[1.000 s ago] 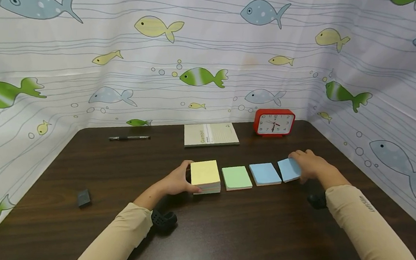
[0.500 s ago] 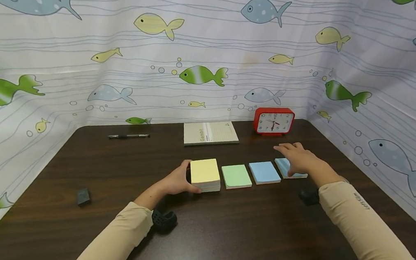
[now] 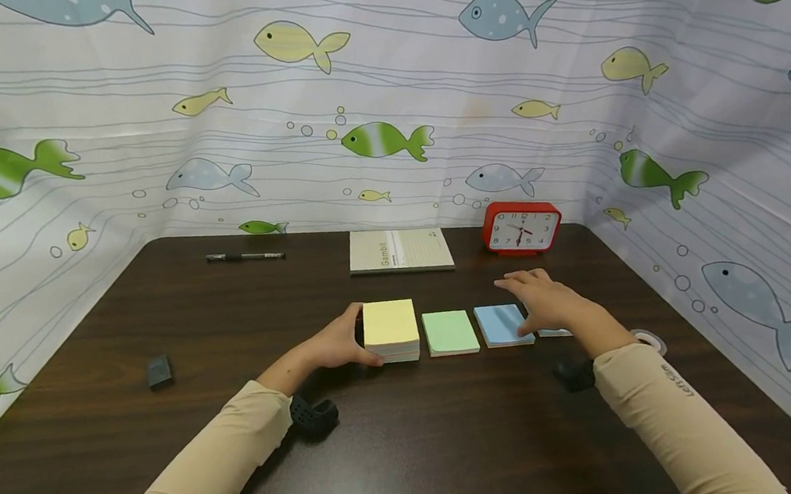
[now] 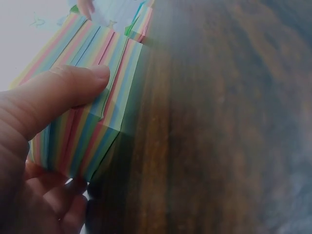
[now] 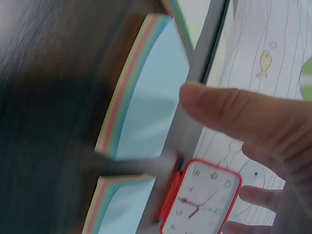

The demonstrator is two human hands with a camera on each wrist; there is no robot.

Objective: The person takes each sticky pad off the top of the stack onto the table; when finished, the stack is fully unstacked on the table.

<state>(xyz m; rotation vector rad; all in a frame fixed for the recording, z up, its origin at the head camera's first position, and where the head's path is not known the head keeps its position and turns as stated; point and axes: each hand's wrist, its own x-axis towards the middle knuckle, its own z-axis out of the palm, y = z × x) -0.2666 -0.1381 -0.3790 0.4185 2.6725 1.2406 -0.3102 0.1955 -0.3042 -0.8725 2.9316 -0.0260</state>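
My left hand (image 3: 338,342) holds a stack of sticky note pads (image 3: 391,323) with a yellow top. In the left wrist view the thumb lies across the striped edges of the stack (image 4: 97,97), and the other fingers are round its far side. Right of it lie a green-topped sticky note pad (image 3: 449,332) and a blue-topped one (image 3: 498,323). Over that blue pad hovers my right hand (image 3: 548,301), fingers spread, holding nothing. A second blue-topped pad (image 3: 554,332) is mostly hidden beneath the right hand; part of it (image 5: 124,207) shows in the right wrist view.
At the back lie a Gambit notebook (image 3: 402,251) and a black pen (image 3: 245,256). A red alarm clock (image 3: 521,228) stands at the back right. A small dark block (image 3: 160,372) is at the left. Behind the right wrist is a white ring-shaped roll (image 3: 660,344). Fish-patterned curtains border the table (image 3: 462,457).
The right hand has let go of the rightmost blue pad, which now lies flat in the row, and moved left over the neighbouring blue pad. The left hand keeps its hold on the stack.
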